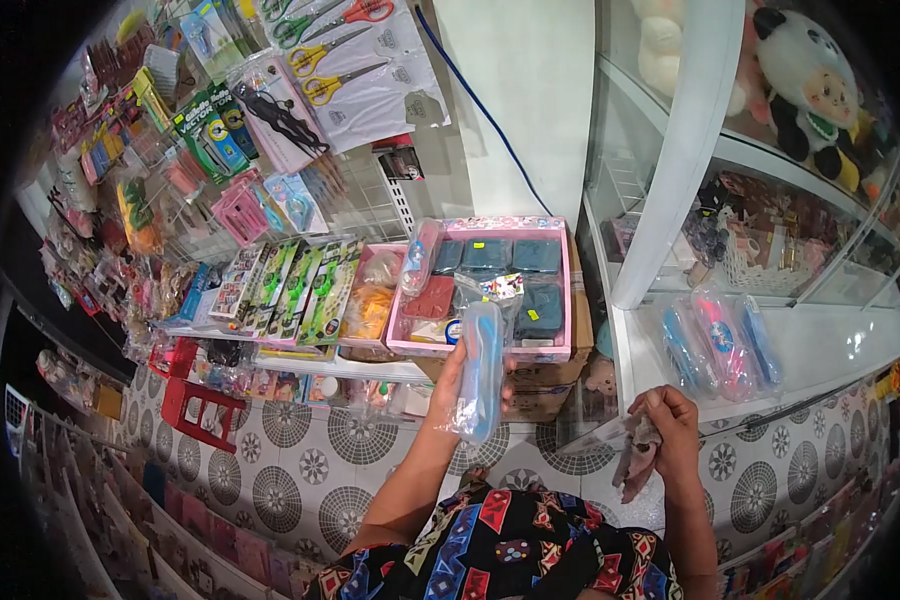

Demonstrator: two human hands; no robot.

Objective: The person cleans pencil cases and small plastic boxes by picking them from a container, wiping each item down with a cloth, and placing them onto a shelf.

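My left hand is wrapped round a long, rounded blue plastic case in a clear bag, held upright in front of the pink box. Something orange shows faintly through the case; its contents are unclear. My right hand pinches a crumpled greyish-pink cloth, which hangs down beside the white counter. Just below my left hand's reach of the shelf, the pink box holds dark flat cases, a red case and another wrapped long case.
Several wrapped blue and pink cases lie on the white counter at right, under a glass cabinet with plush toys. Green toy boxes line the left shelf. Scissors hang above. A red plastic frame stands low at left.
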